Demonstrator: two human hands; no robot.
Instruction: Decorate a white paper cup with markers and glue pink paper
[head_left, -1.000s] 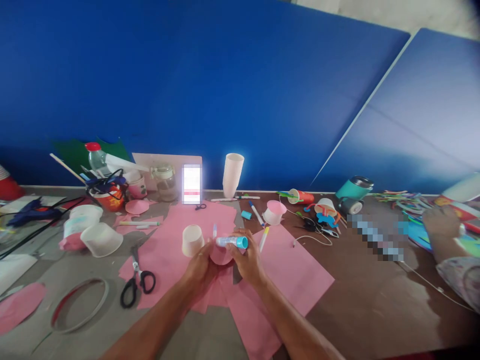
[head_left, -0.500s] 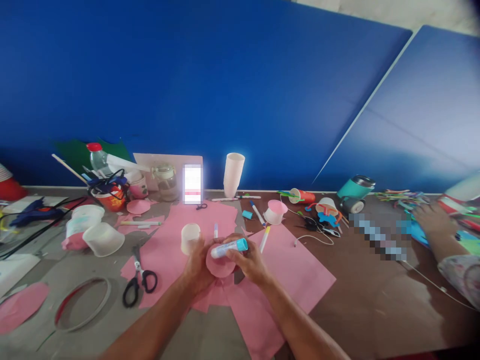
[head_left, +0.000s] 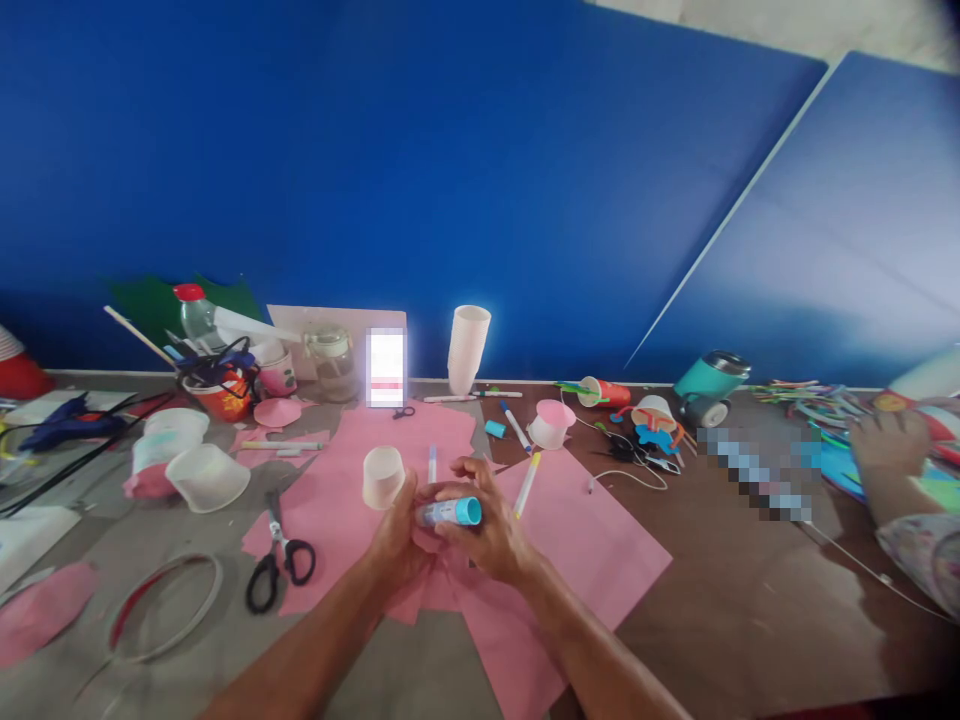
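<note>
The glue stick (head_left: 450, 512) lies sideways across the fingers of the right hand (head_left: 487, 530), which is closed around it, its blue cap pointing right. Directly under and behind it sits a pink paper piece (head_left: 435, 540), mostly hidden, gripped by the left hand (head_left: 397, 540), whose thumb rises just beside the stick's pale end. Both hands meet over the pink paper sheets (head_left: 585, 540) spread on the desk (head_left: 735, 610).

One glue stick is in hand. One pair of black-handled scissors (head_left: 277, 560) lies well left of the hands, and a single upturned white cup (head_left: 382, 477) stands just beyond the left thumb. A stack of white cups (head_left: 466, 350) stands near the blue wall, how many cannot be told. Two markers (head_left: 526, 485) lie close ahead of the hands, another farther back.

To the left are clear plastic tubs (head_left: 206, 478) and a grey ring (head_left: 161, 610); to the right, a pink-topped cup (head_left: 550, 424), a teal tumbler (head_left: 709, 385) on its side, and another person's hand (head_left: 889, 445) on coloured papers. Nothing lies between the camera and the glue stick; the person's own fingers cover part of the pink piece.
</note>
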